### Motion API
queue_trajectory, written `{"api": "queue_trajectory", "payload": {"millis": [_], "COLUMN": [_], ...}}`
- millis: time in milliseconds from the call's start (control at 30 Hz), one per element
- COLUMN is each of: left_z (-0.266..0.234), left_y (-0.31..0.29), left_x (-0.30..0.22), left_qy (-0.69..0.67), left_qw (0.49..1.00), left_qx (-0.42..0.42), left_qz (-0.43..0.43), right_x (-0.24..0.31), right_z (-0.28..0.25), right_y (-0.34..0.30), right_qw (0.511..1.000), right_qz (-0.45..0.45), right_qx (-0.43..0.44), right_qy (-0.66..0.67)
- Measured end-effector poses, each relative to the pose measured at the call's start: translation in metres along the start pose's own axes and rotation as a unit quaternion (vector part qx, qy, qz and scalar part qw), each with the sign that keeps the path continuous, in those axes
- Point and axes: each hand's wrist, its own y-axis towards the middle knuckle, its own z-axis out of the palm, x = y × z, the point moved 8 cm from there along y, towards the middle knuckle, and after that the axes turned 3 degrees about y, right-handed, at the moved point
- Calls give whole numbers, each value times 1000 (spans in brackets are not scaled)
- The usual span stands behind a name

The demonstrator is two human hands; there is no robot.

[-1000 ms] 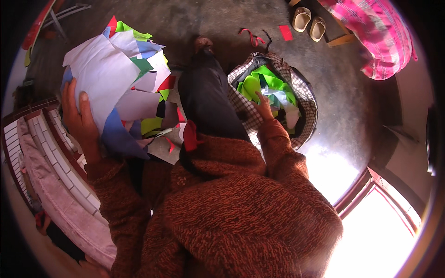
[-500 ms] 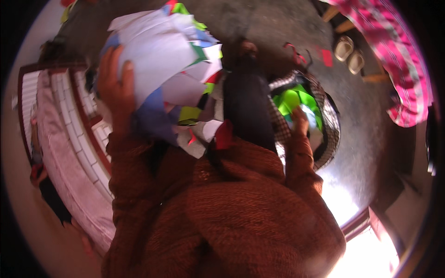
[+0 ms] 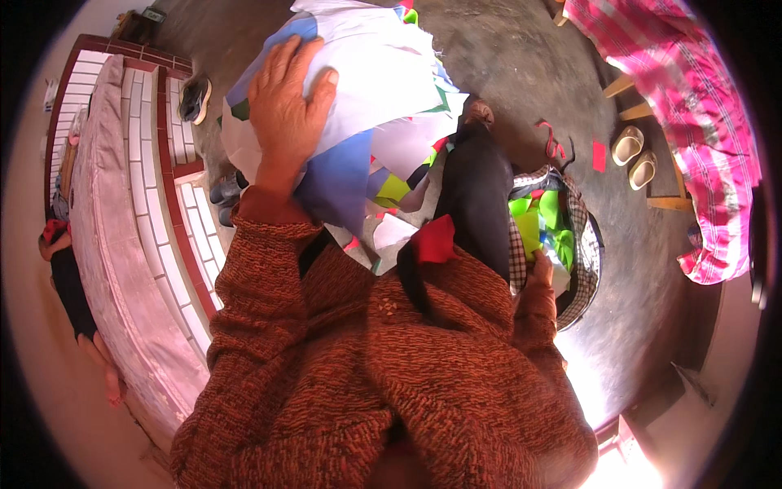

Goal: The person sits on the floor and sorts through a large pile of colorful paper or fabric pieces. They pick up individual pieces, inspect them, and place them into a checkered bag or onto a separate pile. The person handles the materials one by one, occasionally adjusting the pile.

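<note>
My left hand (image 3: 287, 110) lies flat, fingers spread, on top of a large heap of fabric scraps (image 3: 379, 69) in white, blue, green and red. Lower on the heap, a blue scrap (image 3: 346, 167) hangs down below my wrist. My right hand (image 3: 539, 270) reaches into an open checkered cloth bag (image 3: 588, 281) beside my dark-trousered leg. Its fingers are closed at the lower end of a yellow-green fabric scrap (image 3: 529, 230). Brighter green scraps (image 3: 551, 208) fill the bag around it. A red scrap (image 3: 434, 240) rests on my lap.
A brick bed platform (image 3: 147, 171) with a pink cover stands at left, dark shoes (image 3: 195, 99) beside it. To the right are pale slippers (image 3: 634, 155), wooden legs (image 3: 635, 110) and pink plaid cloth (image 3: 692, 90). A red piece (image 3: 599, 156) lies on the concrete floor.
The whole view has shifted. My left hand stays spread on the heap. In the bag, the yellow-green scrap now stands up from my right fingers.
</note>
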Motion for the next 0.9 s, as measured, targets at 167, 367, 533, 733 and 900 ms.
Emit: {"api": "queue_trajectory", "payload": {"millis": [167,367,533,733,900], "left_z": [-3,-5,-4,-9,-11], "left_y": [-3,-5,-5,-6,-7], "left_x": [1,0,0,0,2], "left_qy": [16,49,50,49,39], "left_qw": [1000,999,999,999,998], "left_qx": [-10,4,-4,-8,1], "left_qz": [-7,-12,-8,-23,-47], "right_x": [99,192,210,252,272], "right_z": [24,38,15,36,61], "right_y": [-54,-99,-108,-172,-195], "right_qw": [978,746,923,915,921], "right_qz": [-173,-495,-383,-400,-373], "right_qx": [-3,-100,-29,-45,-12], "right_qy": [-117,-434,-32,9,110]}}
